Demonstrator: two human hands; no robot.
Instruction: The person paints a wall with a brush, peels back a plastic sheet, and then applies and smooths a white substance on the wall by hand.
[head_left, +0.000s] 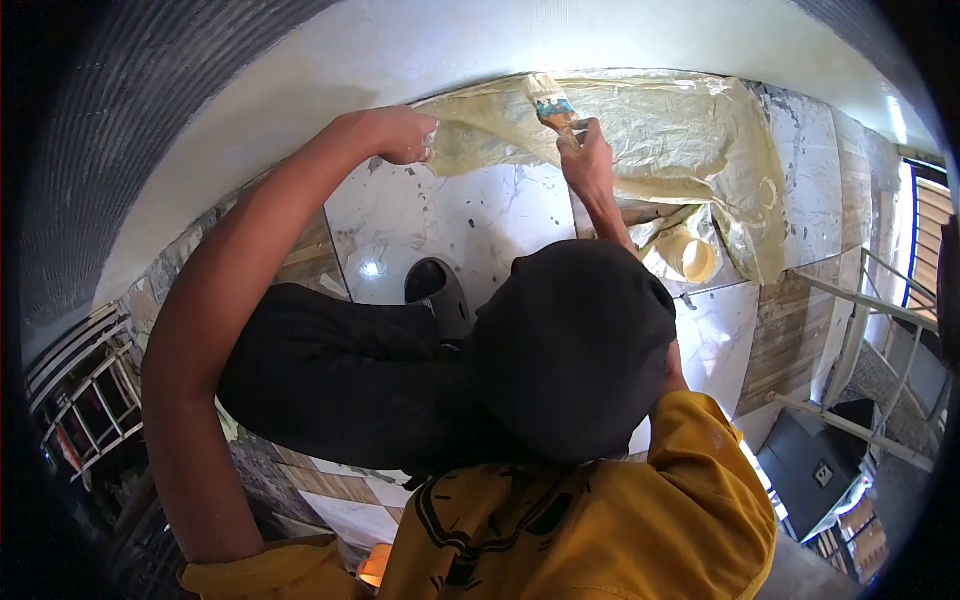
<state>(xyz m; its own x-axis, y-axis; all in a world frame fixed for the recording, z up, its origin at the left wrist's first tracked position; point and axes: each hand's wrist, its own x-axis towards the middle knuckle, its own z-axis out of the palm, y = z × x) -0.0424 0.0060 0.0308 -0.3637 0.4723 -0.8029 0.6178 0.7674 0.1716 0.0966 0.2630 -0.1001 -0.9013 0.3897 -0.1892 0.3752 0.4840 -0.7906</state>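
A thin, wrinkled yellowish sheet (660, 130) lies on the tiled floor along the foot of the wall. At its left end is my left hand (408, 135), fingers closed and pressed together at the sheet's edge, with white smears on the fingertips. My right hand (588, 158) grips the handle of a paintbrush (550, 98). The brush's pale bristles point up toward the wall, over the sheet's far edge. To the right of my right forearm stands a cream-coloured tub (699, 261) on crumpled sheeting.
The pale curved wall (420, 50) rises just beyond the sheet. My knee, in black trousers (330, 370), and a grey clog (440, 295) are on the floor. Metal frames (860, 300) and a black case (810, 470) stand at right, another rack (95, 400) at left.
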